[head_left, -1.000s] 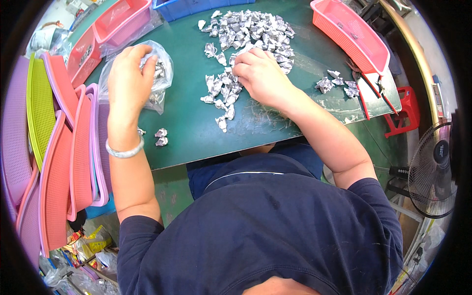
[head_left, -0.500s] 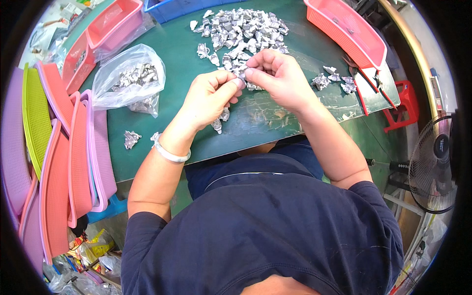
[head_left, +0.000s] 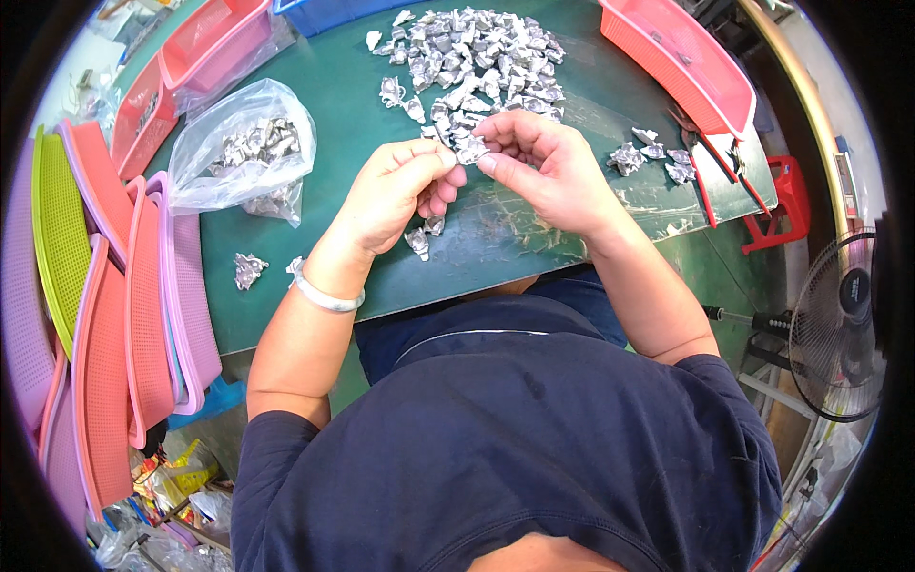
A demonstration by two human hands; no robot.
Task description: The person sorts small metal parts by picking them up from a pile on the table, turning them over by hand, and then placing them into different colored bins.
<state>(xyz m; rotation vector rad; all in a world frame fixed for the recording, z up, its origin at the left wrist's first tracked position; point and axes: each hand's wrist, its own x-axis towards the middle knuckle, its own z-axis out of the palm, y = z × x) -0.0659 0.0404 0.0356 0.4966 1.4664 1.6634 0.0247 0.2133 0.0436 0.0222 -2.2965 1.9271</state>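
Observation:
Between my two hands, over the green table (head_left: 381,276), is a small silver metal casting (head_left: 471,150) of irregular shape. My left hand (head_left: 402,186) pinches its left side with thumb and forefinger, the other fingers curled beneath. On its right side, the thumb and forefinger of my right hand (head_left: 545,173) close on it. Just beyond lies a large pile of similar castings (head_left: 467,52). A pair of loose castings (head_left: 417,242) rests beside my left wrist, partly hidden by the hand.
On the left stand an open clear plastic bag (head_left: 205,176) of castings and stacked colored baskets (head_left: 105,372). Pink baskets (head_left: 205,43) and a blue bin (head_left: 343,14) line the back. To the right are a pink basket (head_left: 681,76), several castings (head_left: 626,158), red-handled pliers (head_left: 705,191) and a fan (head_left: 839,324).
My hands have parted slightly, and the casting between them shows more. The whole view has shifted a little.

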